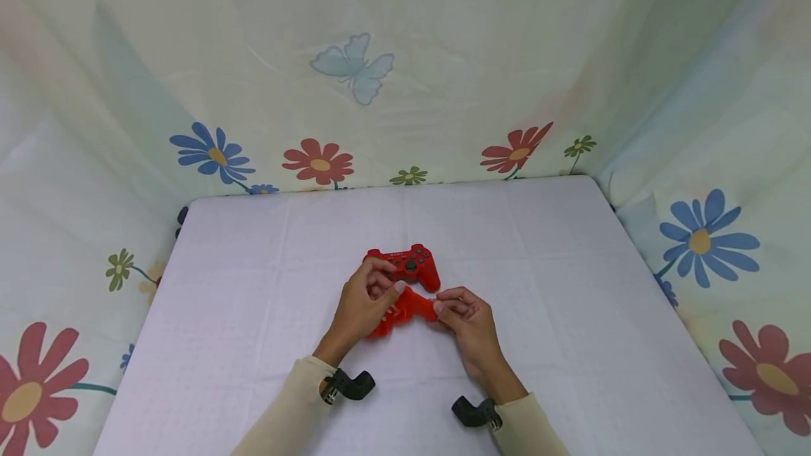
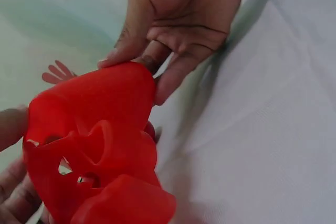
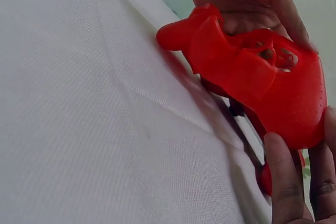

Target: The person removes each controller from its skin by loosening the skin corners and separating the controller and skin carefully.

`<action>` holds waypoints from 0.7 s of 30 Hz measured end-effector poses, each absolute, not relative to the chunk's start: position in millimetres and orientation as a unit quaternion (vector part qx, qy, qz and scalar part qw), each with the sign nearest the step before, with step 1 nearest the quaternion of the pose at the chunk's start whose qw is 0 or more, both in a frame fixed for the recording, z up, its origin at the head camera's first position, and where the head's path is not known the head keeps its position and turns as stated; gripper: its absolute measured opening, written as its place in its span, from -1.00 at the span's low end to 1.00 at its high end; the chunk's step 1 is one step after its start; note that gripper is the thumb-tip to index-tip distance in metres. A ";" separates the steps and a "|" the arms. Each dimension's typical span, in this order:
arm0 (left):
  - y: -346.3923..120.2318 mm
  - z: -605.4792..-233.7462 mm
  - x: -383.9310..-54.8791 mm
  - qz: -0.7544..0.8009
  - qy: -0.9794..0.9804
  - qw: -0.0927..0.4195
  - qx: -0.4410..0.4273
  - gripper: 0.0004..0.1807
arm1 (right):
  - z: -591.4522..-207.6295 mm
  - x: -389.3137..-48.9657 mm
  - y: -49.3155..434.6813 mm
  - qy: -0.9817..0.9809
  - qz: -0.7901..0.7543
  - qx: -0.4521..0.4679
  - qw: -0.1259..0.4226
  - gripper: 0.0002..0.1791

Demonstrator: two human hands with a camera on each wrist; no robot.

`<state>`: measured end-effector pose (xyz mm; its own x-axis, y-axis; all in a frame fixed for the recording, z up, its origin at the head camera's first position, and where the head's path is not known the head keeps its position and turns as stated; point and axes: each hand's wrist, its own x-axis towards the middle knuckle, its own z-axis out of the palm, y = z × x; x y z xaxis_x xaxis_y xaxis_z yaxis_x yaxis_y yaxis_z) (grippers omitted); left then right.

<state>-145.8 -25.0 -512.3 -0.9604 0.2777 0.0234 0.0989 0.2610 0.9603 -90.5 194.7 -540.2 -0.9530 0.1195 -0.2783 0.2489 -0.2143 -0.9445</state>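
Observation:
A red silicone controller cover point(image 1: 418, 305) is held between both hands above the table. My left hand point(image 1: 360, 305) grips its left part, with the thumb on top near the middle. With thumb and fingers, my right hand point(image 1: 470, 322) pinches the end of the right-hand grip sleeve. The right wrist view shows the cover point(image 3: 299, 116) hollow, with cut-out openings and a dotted grip surface. Just beyond the hands lies a red game controller point(image 1: 429, 273) with dark buttons and sticks, its left side partly hidden by my left fingers.
White cloth covers the table point(image 1: 557, 266). Curtains point(image 1: 443, 76) printed with flowers and a butterfly stand behind and at both sides. Each wrist wears a small black camera, one on the left wrist point(image 1: 355, 385) and one on the right point(image 1: 472, 412).

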 end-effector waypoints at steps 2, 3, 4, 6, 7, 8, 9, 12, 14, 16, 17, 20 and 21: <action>-26.4 -512.3 -147.1 0.621 0.768 0.090 0.127 -0.58 | -540.1 -91.0 194.3 0.619 -0.770 0.151 0.043 -0.62; -27.0 -512.3 -147.6 0.634 0.756 0.095 0.129 -0.58 | -539.7 -91.2 194.0 0.617 -0.771 0.152 0.043 -0.61; -27.5 -512.6 -148.0 0.646 0.747 0.097 0.129 -0.57 | -539.2 -91.3 193.6 0.615 -0.772 0.154 0.043 -0.59; -28.3 -513.0 -148.3 0.662 0.734 0.094 0.122 -0.57 | -538.6 -91.6 192.8 0.609 -0.775 0.160 0.043 -0.59; -28.6 -513.1 -148.2 0.669 0.729 0.092 0.117 -0.57 | -538.5 -91.9 192.4 0.606 -0.777 0.165 0.043 -0.59; -28.9 -512.9 -147.8 0.675 0.724 0.088 0.112 -0.57 | -538.2 -92.0 192.0 0.603 -0.778 0.169 0.042 -0.60; -29.0 -513.3 -147.7 0.680 0.720 0.084 0.107 -0.57 | -538.0 -92.2 191.7 0.603 -0.778 0.172 0.042 -0.60; -29.9 -514.0 -147.0 0.693 0.712 0.076 0.088 -0.58 | -537.6 -92.6 191.1 0.594 -0.781 0.185 0.042 -0.61; -30.7 -515.1 -147.4 0.698 0.707 0.074 0.080 -0.58 | -536.8 -92.6 191.1 0.594 -0.780 0.190 0.046 -0.59; -31.9 -515.7 -147.9 0.703 0.703 0.076 0.075 -0.59 | -536.3 -92.6 191.2 0.597 -0.778 0.189 0.056 -0.59; -32.3 -515.8 -148.3 0.706 0.699 0.078 0.076 -0.59 | -536.0 -92.7 191.4 0.598 -0.777 0.185 0.065 -0.59; -33.1 -515.6 -149.2 0.705 0.698 0.088 0.087 -0.61 | -535.8 -92.9 191.7 0.597 -0.780 0.158 0.103 -0.57; -33.0 -515.5 -149.3 0.703 0.700 0.090 0.093 -0.62 | -535.9 -92.9 191.6 0.594 -0.782 0.148 0.116 -0.57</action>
